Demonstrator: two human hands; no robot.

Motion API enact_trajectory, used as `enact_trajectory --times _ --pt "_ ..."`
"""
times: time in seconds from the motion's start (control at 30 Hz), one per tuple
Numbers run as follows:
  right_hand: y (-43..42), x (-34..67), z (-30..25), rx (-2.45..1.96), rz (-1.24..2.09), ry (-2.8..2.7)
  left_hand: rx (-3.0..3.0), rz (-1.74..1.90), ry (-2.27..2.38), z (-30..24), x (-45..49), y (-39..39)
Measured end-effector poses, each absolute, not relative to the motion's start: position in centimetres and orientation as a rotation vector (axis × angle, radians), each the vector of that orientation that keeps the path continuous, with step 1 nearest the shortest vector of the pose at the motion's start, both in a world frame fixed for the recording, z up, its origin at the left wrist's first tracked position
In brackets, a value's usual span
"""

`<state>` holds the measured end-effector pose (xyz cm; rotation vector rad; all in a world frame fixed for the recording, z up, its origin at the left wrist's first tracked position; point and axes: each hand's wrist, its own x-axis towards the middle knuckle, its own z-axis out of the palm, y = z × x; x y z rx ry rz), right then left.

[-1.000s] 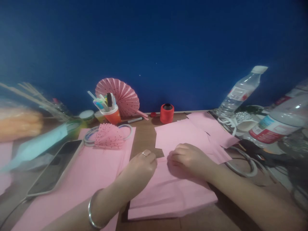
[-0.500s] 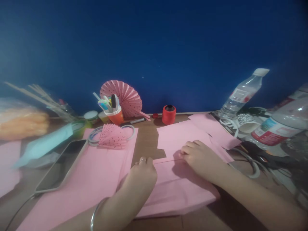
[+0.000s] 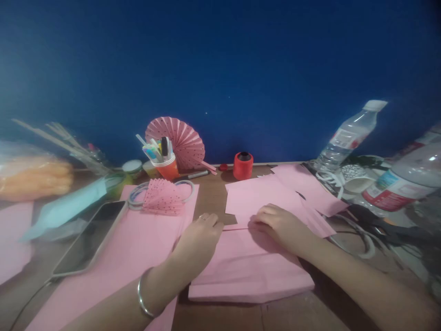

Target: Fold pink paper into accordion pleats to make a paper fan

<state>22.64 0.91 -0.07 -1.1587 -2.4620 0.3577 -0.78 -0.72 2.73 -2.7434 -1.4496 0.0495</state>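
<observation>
A sheet of pink paper [image 3: 251, 271] lies before me, with a narrow folded strip along its far edge and a raised, curved near edge. My left hand [image 3: 201, 239], with a ring and a silver bangle, is closed at the left end of that far edge. Fingers bent inward, my right hand [image 3: 277, 227] grips the same fold farther right. Its fingertips and those of the left hand are partly hidden. More pink paper [image 3: 265, 195] with cut edges lies just beyond the right hand.
A phone [image 3: 89, 243] and a small dotted paper fan [image 3: 163, 196] rest on pink paper at left. Behind are a cup of pens [image 3: 167, 168], a large round fan [image 3: 179, 138] and a red thread spool [image 3: 243, 166]. Plastic bottles [image 3: 351, 133] and black-handled scissors [image 3: 389, 225] crowd the right.
My right hand has shifted slightly left along the fold. My left hand has moved a little up and left, and the paper's near edge has moved slightly away from me.
</observation>
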Motion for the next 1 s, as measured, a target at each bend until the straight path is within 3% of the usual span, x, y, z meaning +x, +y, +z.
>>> enact_trajectory --times 0.3,0.5,0.8,1.0 --pt "1.6 23.8 0.3 -1.361 0.482 -2.447 -2.575 0.398 -1.484 3.5 -1.2 -1.9" --pt "1.7 24.4 1.9 -1.618 0.600 -2.387 -2.509 0.299 -1.477 1.1 -1.9 -3.3" --pt "1.4 23.8 2.7 -1.702 0.528 -2.433 -2.142 0.374 -1.514 0.1 0.0 -5.3" --pt "0.7 24.0 2.1 -1.593 0.244 -2.542 -2.560 0.145 -1.212 -0.2 0.9 -5.4"
